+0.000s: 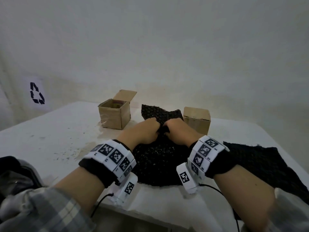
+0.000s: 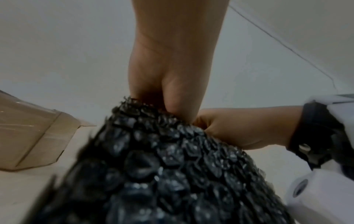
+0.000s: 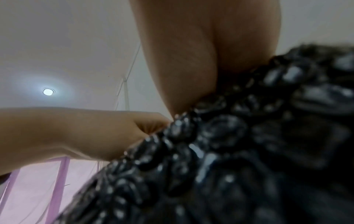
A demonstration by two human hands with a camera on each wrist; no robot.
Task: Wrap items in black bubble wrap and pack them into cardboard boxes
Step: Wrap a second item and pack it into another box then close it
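Note:
A black bubble wrap bundle [image 1: 157, 158] lies mid-table in the head view, its far flap [image 1: 158, 113] standing up behind my hands. My left hand [image 1: 147, 129] and right hand [image 1: 177, 129] meet on top of it, fingers curled into the gathered wrap. In the left wrist view the left hand [image 2: 172, 84] pinches the wrap [image 2: 162, 166], and the right hand [image 2: 239, 128] grips beside it. The right wrist view shows the right hand [image 3: 201, 60] on the wrap [image 3: 229, 151], with the left hand [image 3: 86, 133] alongside. Whatever is inside the wrap is hidden.
An open cardboard box [image 1: 115, 113] stands at the back left with something inside. A second cardboard box [image 1: 197, 119] stands at the back right. Another black bubble wrap sheet [image 1: 267, 166] lies flat on the right. Debris specks mark the white table [image 1: 58, 131] on the left.

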